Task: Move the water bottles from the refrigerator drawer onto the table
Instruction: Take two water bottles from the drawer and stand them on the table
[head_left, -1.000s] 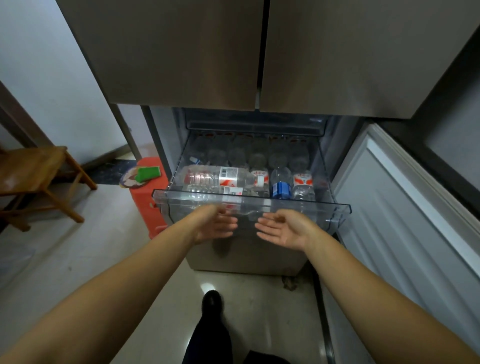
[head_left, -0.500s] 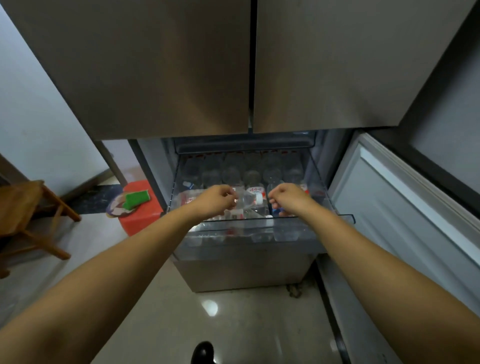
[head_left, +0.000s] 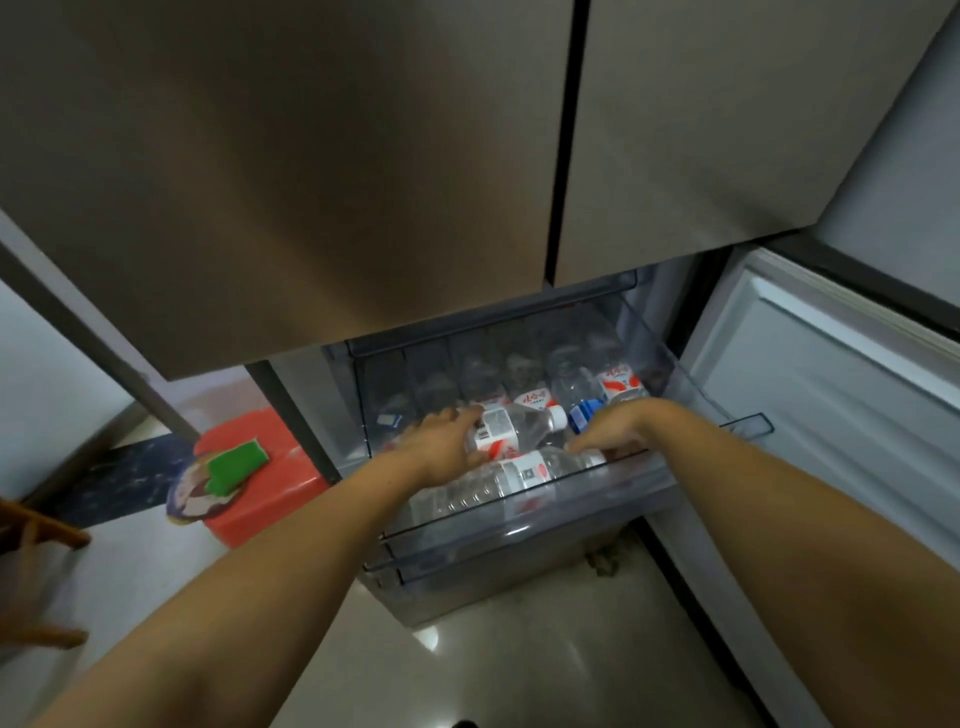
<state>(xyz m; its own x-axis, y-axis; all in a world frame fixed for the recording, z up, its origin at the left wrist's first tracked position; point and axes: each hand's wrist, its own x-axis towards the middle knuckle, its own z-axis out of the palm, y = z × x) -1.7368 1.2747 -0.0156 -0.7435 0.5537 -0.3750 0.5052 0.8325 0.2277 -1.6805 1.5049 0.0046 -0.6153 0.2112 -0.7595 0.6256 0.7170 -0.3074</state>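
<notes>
The clear refrigerator drawer (head_left: 524, 525) is pulled out below the closed steel doors. Several clear water bottles with red-and-white labels lie and stand inside it. My left hand (head_left: 441, 441) wraps around a lying bottle (head_left: 511, 427) whose white cap points right. My right hand (head_left: 610, 428) presses down on the neck end of a second lying bottle (head_left: 498, 480) at the drawer's front. A blue-capped bottle (head_left: 584, 413) stands just behind my right hand. Whether the right fingers close around the bottle is hidden.
The lower refrigerator door (head_left: 831, 405) stands open at the right. A red stool (head_left: 275, 483) with a green sponge (head_left: 236, 462) and a round cloth sits left of the fridge. A wooden chair (head_left: 36, 525) shows at the left edge. Glossy floor lies below.
The view has tilted and closed in on the drawer. Both hands went from hovering at the drawer's front to reaching inside and landing on two lying bottles.
</notes>
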